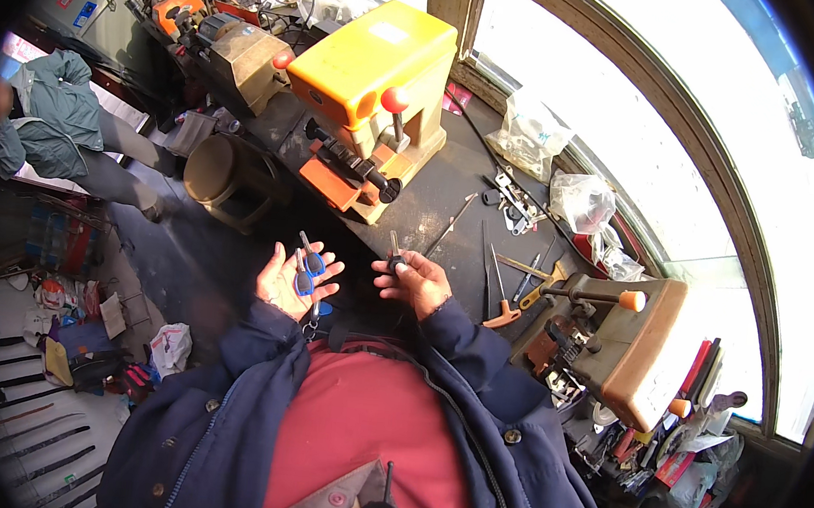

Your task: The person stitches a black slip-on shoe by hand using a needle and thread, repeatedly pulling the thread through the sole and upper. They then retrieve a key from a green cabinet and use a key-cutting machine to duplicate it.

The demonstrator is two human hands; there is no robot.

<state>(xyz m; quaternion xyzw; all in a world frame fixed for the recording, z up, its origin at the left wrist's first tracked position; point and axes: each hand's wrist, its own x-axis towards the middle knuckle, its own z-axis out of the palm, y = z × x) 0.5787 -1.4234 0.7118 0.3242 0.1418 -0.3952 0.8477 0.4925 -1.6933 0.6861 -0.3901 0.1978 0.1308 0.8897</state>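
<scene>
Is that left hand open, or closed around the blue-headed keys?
Open: the left hand is palm up, fingers apart, with the blue-headed keys lying plainly visible across it.

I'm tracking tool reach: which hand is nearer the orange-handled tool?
Right. The right hand is a little left of the orange-handled tool; the left hand is farther left.

Blue-headed keys point(305, 284) lie across the open left hand point(279, 283); a dark-headed key point(395, 261) juts from the right fingers point(413, 277).

Window point(577, 85) glare blown out | floor point(169, 267) dim | edges fisheye-bent, corners black
</scene>
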